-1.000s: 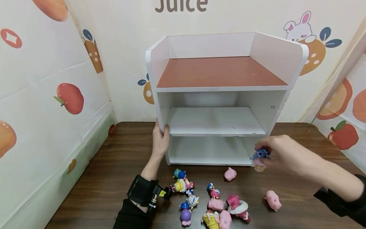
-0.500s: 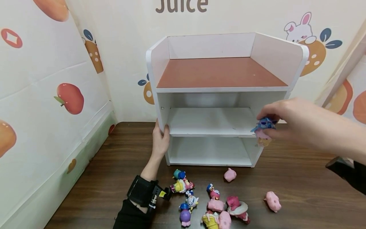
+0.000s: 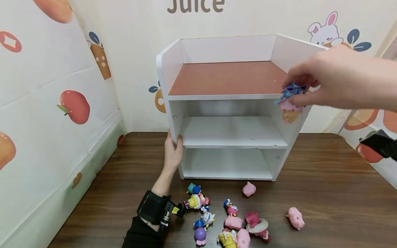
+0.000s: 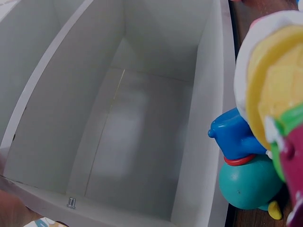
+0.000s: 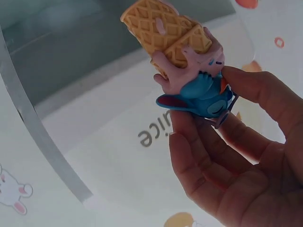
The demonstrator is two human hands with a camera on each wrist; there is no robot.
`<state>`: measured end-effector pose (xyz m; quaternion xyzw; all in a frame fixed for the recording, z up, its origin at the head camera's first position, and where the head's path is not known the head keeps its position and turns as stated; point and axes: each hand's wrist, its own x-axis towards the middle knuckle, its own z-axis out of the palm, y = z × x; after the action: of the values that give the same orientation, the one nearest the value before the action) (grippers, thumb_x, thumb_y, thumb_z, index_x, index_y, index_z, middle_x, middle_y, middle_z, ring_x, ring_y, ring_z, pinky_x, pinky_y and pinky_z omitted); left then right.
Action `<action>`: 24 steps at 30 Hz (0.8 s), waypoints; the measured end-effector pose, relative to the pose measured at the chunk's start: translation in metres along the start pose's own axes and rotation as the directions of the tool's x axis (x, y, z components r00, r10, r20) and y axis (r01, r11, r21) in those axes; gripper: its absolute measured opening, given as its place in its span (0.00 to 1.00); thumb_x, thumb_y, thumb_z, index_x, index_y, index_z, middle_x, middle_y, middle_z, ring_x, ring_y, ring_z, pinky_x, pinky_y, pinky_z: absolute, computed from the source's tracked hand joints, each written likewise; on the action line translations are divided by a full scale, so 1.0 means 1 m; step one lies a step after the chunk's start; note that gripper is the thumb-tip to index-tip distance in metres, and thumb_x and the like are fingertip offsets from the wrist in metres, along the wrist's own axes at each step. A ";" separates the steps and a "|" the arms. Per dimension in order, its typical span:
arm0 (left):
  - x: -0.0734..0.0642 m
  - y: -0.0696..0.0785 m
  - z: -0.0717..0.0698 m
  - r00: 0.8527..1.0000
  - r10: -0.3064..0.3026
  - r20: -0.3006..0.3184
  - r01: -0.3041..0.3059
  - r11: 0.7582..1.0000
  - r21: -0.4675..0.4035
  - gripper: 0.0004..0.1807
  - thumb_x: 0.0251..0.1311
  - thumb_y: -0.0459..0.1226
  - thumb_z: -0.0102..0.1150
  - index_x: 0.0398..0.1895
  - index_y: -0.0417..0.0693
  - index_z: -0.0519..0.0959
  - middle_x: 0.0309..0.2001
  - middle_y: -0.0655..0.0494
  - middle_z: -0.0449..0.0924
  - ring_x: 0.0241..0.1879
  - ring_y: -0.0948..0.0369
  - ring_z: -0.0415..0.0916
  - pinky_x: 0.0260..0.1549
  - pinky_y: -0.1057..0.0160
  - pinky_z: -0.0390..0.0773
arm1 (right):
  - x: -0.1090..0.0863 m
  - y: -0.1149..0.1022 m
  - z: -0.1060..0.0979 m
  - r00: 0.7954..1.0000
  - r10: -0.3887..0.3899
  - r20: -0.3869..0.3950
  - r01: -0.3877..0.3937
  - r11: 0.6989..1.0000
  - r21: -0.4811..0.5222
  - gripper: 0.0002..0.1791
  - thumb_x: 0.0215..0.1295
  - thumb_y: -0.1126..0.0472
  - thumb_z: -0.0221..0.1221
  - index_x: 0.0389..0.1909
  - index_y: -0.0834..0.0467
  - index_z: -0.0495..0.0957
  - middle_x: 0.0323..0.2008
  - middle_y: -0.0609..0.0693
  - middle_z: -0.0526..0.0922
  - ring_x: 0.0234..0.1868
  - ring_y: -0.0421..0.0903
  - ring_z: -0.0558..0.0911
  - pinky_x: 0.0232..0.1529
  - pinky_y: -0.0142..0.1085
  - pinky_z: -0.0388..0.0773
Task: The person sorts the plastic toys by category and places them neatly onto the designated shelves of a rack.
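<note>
My right hand (image 3: 338, 81) pinches a small ice-cream-cone figurine (image 5: 182, 52) by the blue big-eared character on its top. The figurine has pink icing and a tan waffle cone, which points down in the head view. It hangs in front of the right end of the shelf unit's top board, overlapping the right side panel. My left hand (image 3: 173, 155) holds the front edge of the left side panel of the white shelf unit (image 3: 234, 131), thumb on the front. Two lower compartments and a brown top board (image 3: 229, 79) make up the unit.
In front of the unit, several small toy figures lie on the dark wooden table (image 3: 335, 193): a turquoise one with a blue cap (image 4: 248, 182), a purple one (image 3: 200, 235), a yellow cone (image 3: 227, 239) and pink pigs, one pig (image 3: 295, 218) apart at right. Printed sheets form the walls.
My right hand has risen with the ice-cream-cone figurine from beside the lowest compartment to the level of the top board. My left hand stays on the side panel.
</note>
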<state>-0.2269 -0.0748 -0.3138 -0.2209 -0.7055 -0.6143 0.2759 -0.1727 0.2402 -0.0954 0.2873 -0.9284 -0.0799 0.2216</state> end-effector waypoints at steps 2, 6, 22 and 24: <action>0.000 -0.001 0.000 1.000 0.003 -0.001 -0.003 1.000 -0.001 0.23 0.58 0.19 0.35 0.59 0.24 0.55 0.54 0.27 0.61 0.54 0.38 0.60 0.51 0.41 0.58 | 0.007 0.005 -0.005 1.000 0.009 0.006 -0.009 1.000 -0.014 0.16 0.35 0.30 0.61 0.23 0.34 0.74 0.17 0.27 0.75 0.21 0.32 0.74 0.24 0.30 0.68; 0.000 -0.005 0.000 1.000 0.011 -0.008 -0.011 1.000 0.009 0.23 0.58 0.20 0.35 0.59 0.25 0.55 0.54 0.28 0.61 0.55 0.39 0.59 0.52 0.41 0.57 | 0.021 0.022 -0.010 0.998 0.035 0.045 -0.035 0.999 -0.015 0.17 0.38 0.32 0.61 0.26 0.38 0.77 0.17 0.30 0.77 0.20 0.34 0.74 0.22 0.29 0.66; -0.002 -0.001 0.001 1.000 -0.004 0.001 0.004 1.000 -0.001 0.23 0.58 0.20 0.35 0.59 0.24 0.54 0.55 0.28 0.60 0.55 0.39 0.59 0.53 0.42 0.57 | 0.060 0.065 -0.006 0.983 0.145 0.110 -0.143 0.989 -0.027 0.13 0.46 0.55 0.66 0.30 0.58 0.80 0.23 0.49 0.80 0.26 0.46 0.71 0.20 0.35 0.66; -0.002 -0.001 0.002 1.000 -0.009 0.003 0.009 1.000 0.002 0.24 0.58 0.20 0.35 0.59 0.24 0.54 0.56 0.28 0.60 0.56 0.39 0.58 0.53 0.42 0.57 | 0.060 0.065 -0.004 0.980 0.156 0.126 -0.156 0.988 -0.007 0.13 0.46 0.57 0.65 0.31 0.61 0.80 0.23 0.51 0.80 0.26 0.48 0.71 0.18 0.35 0.66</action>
<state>-0.2260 -0.0732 -0.3162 -0.2185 -0.7075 -0.6145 0.2723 -0.2474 0.2599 -0.0516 0.2083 -0.9603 -0.0789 0.1678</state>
